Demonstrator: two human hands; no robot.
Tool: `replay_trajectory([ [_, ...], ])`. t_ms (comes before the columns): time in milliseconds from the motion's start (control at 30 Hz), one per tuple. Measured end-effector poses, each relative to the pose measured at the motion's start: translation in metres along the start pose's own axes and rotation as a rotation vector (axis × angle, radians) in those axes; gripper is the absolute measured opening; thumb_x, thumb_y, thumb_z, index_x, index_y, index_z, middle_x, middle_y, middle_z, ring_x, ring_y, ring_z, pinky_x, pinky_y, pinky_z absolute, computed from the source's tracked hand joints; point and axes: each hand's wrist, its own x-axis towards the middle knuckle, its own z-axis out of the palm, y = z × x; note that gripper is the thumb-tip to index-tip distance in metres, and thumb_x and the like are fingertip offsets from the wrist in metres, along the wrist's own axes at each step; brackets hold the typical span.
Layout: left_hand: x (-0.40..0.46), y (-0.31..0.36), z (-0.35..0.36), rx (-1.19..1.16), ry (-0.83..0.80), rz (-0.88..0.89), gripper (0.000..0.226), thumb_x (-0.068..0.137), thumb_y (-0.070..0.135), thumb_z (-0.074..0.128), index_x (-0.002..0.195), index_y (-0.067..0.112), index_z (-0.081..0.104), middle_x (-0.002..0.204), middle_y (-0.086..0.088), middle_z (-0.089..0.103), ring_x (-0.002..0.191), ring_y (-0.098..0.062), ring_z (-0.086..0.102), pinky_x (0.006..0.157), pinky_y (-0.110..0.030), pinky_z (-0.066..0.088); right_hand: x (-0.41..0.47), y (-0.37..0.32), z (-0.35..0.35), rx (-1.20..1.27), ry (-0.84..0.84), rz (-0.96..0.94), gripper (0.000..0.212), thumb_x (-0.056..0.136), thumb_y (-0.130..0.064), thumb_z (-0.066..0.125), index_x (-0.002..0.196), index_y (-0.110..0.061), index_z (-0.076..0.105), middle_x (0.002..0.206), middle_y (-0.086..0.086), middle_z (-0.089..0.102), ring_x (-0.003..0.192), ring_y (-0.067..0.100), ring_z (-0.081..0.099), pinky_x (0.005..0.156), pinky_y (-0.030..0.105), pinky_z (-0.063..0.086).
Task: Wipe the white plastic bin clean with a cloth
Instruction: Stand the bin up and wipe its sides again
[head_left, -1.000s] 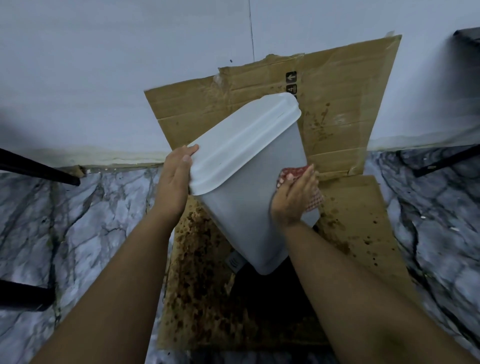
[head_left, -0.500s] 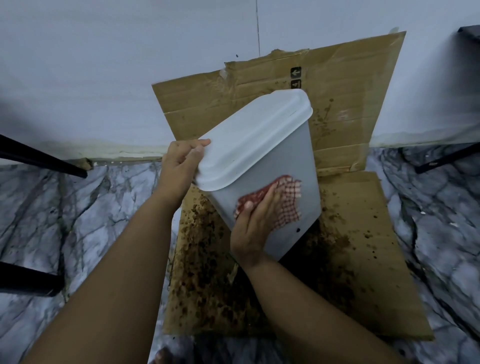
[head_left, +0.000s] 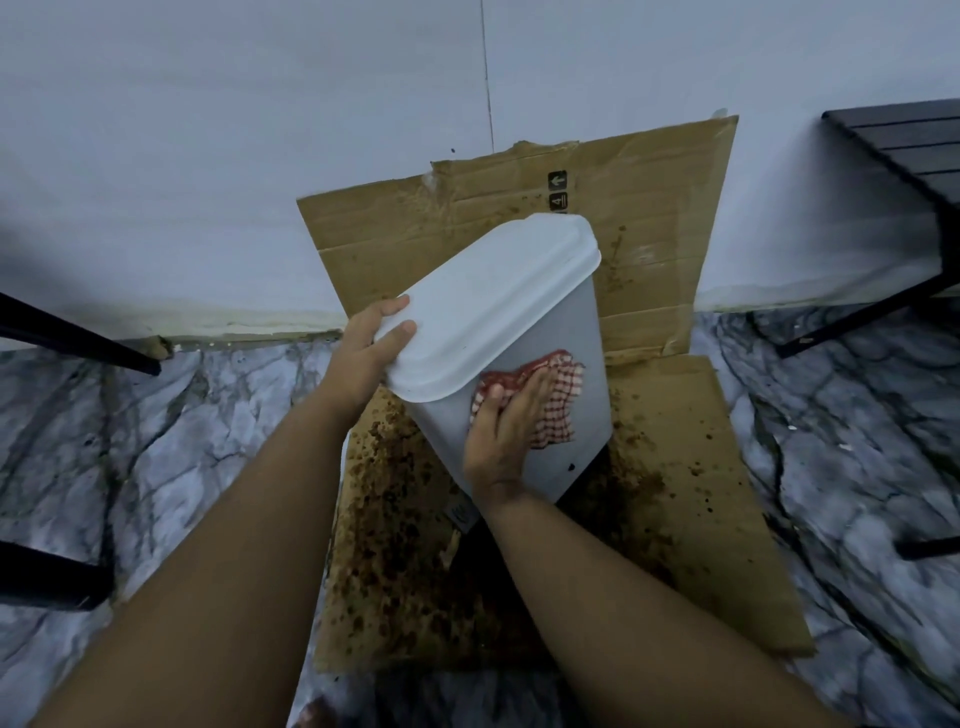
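Observation:
The white plastic bin (head_left: 576, 332) stands tilted towards me on stained cardboard, its lid (head_left: 488, 306) on. My left hand (head_left: 371, 353) grips the lid's near left edge, thumb on top and fingers curled round the rim. My right hand (head_left: 504, 431) lies flat on the bin's front wall and presses a red-and-white checked cloth (head_left: 553, 410) against it with straight fingers. A small dark spot (head_left: 571, 466) shows on the wall low at the right, below the cloth.
Brown-stained cardboard (head_left: 691, 519) covers the marble floor (head_left: 156, 447) under the bin and leans up the white wall (head_left: 260, 156) behind it. Dark furniture legs (head_left: 78, 343) stand at the left. A dark slatted table (head_left: 904, 140) stands at the right.
My right hand with the cloth slid from the bin's right side onto its front wall and spread flat. The bin tipped a little more upright, and my left hand shifted its grip on the lid.

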Motion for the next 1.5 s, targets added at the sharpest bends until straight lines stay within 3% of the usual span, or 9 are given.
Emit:
replay_trajectory([
  [200,-0.006,0.001,0.008,0.017,0.021,0.016,0.057,0.085,0.053,0.063,0.137,0.030,0.060,0.147,0.005,0.045,0.134,-0.019,0.047,0.112,-0.051,0.042,0.015,0.003,0.000,0.169,0.233,0.074,0.058,0.102,-0.027,0.035,0.150,0.005,0.028,0.158,0.023,0.027,0.148,0.031,0.025,0.121,0.043,0.025],
  [333,-0.008,-0.002,0.009,0.037,0.030,0.027,0.062,0.079,0.062,0.064,0.135,0.035,0.060,0.144,0.006,0.046,0.135,-0.015,0.045,0.115,-0.050,0.038,0.047,-0.028,-0.028,0.431,0.327,0.309,0.057,0.106,-0.041,0.030,0.147,-0.002,0.040,0.146,0.010,0.044,0.138,0.025,0.039,0.110,0.024,0.030],
  [500,-0.013,0.001,0.012,0.037,0.021,0.052,0.060,0.082,0.058,0.065,0.136,0.033,0.060,0.143,0.006,0.046,0.135,-0.015,0.044,0.116,-0.047,0.038,0.037,-0.065,-0.037,0.391,0.113,0.045,0.057,0.106,-0.044,0.027,0.156,-0.016,0.023,0.163,0.001,0.020,0.151,0.015,0.018,0.118,0.020,0.019],
  [700,-0.014,0.010,0.008,-0.079,0.032,0.014,0.037,0.103,0.043,0.047,0.136,0.032,0.058,0.140,0.012,0.055,0.125,-0.008,0.053,0.096,-0.028,0.046,0.031,-0.063,-0.018,0.220,0.084,-0.079,0.083,0.094,-0.066,0.032,0.158,-0.026,-0.004,0.166,0.000,0.000,0.152,0.021,0.010,0.120,0.048,0.027],
  [1000,-0.018,0.030,0.028,-0.229,0.028,-0.206,0.005,0.097,0.015,0.063,0.095,0.010,0.063,0.093,-0.006,0.070,0.087,-0.024,0.065,0.071,-0.034,0.053,0.032,-0.071,-0.068,0.270,0.046,0.051,0.064,0.107,-0.028,0.036,0.158,-0.020,-0.003,0.159,-0.008,0.006,0.139,0.003,0.012,0.088,-0.013,0.015],
  [1100,-0.027,0.042,0.044,-0.248,0.061,-0.198,0.031,0.082,0.031,0.076,0.095,0.007,0.062,0.094,-0.012,0.068,0.089,-0.028,0.064,0.074,-0.040,0.051,0.061,-0.073,-0.086,0.210,0.009,0.101,0.073,0.099,-0.051,0.041,0.158,-0.031,0.004,0.166,-0.001,0.007,0.151,0.015,0.011,0.121,0.023,0.015],
  [1167,-0.035,0.049,0.055,-0.242,0.081,-0.190,0.056,0.069,0.042,0.081,0.101,0.001,0.061,0.098,-0.017,0.068,0.088,-0.029,0.066,0.073,-0.042,0.052,0.081,-0.076,-0.102,0.243,-0.075,0.178,0.078,0.090,-0.060,0.046,0.156,-0.040,0.012,0.162,0.000,0.026,0.148,0.023,0.028,0.119,0.044,0.030],
  [1367,-0.065,0.068,0.091,-0.225,0.176,-0.152,0.045,0.081,0.028,0.085,0.108,0.005,0.058,0.105,-0.009,0.068,0.090,-0.021,0.068,0.072,-0.035,0.059,0.100,-0.079,-0.148,0.620,-0.258,0.245,0.058,0.102,-0.024,0.051,0.155,-0.026,0.028,0.107,-0.014,0.071,0.105,0.011,0.067,0.097,0.038,0.053],
  [1500,-0.083,0.072,0.104,-0.205,0.188,-0.146,0.049,0.078,0.027,0.087,0.108,0.005,0.056,0.097,-0.004,0.065,0.080,-0.013,0.065,0.059,-0.021,0.051,0.100,-0.064,-0.164,0.731,-0.307,0.329,0.053,0.104,-0.020,0.048,0.154,-0.022,0.032,0.138,0.000,0.060,0.127,0.025,0.057,0.109,0.049,0.043],
])
